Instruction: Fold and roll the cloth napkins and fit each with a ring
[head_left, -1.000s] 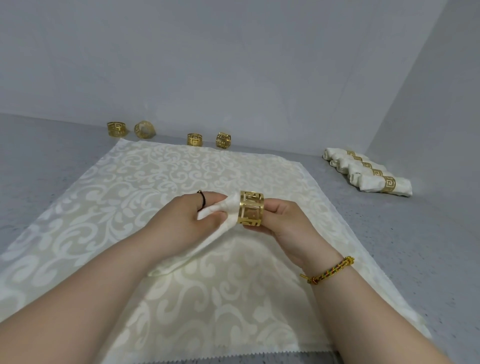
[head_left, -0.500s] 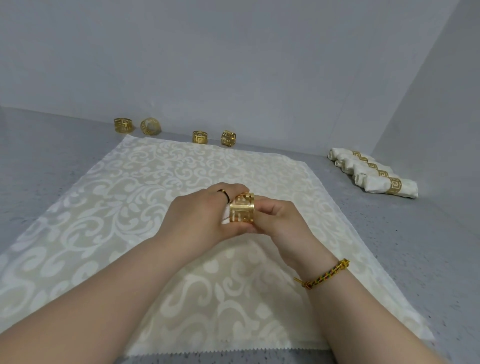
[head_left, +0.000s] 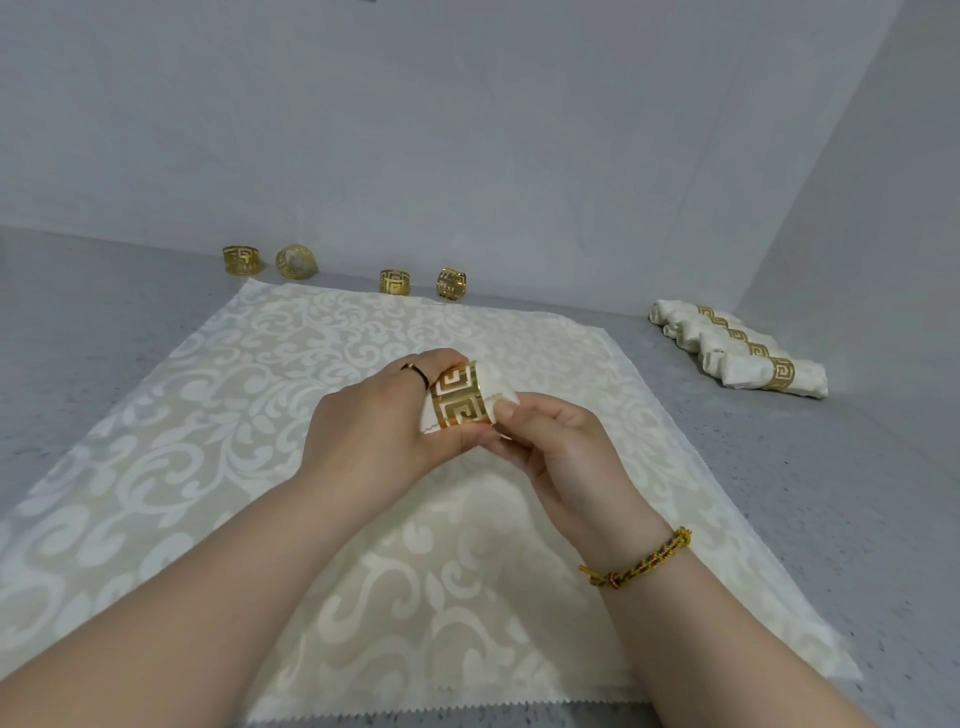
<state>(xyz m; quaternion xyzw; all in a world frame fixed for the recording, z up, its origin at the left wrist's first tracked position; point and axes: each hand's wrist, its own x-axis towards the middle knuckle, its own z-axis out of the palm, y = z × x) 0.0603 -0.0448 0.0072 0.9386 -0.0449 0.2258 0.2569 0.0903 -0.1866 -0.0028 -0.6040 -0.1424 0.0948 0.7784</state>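
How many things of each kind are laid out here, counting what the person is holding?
Loose gold rings: 4
Ringed napkin rolls: 4
Held napkin inside held ring, counted as one: 1
Spread damask cloth: 1
Total: 10

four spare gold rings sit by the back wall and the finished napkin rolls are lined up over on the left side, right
Not quite. The finished napkin rolls lie on the right side, not the left, as the head view shows. The rest holds: four spare gold rings sit by the back wall.
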